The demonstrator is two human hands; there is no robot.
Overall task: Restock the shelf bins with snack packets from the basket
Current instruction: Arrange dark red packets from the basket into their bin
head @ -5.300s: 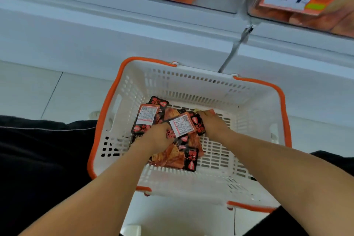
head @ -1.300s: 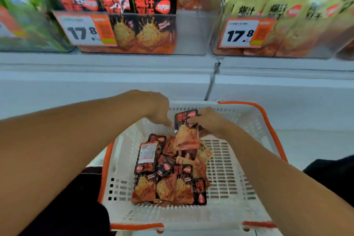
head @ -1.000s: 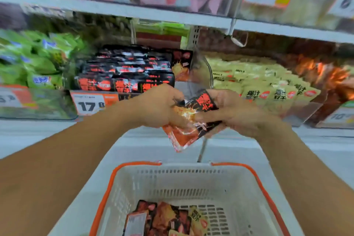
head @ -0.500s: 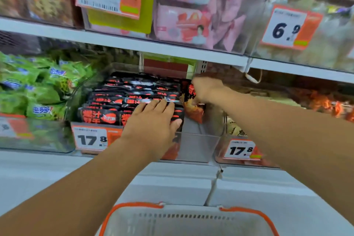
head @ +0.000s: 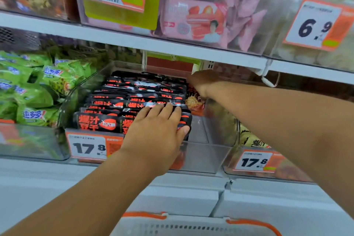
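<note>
The left hand (head: 159,132) lies flat, fingers straight, pressing the front rows of black packets (head: 134,99) in the clear bin (head: 206,157). The right hand (head: 203,82) holds a snack packet (head: 193,102) at the bin's rear right corner; its fingers are hidden. Released crooked, the packet could slump into the gap along the right wall.

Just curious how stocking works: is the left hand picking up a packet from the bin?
No, the left hand lies flat, fingers straight, on the black packets in the clear bin.
</note>
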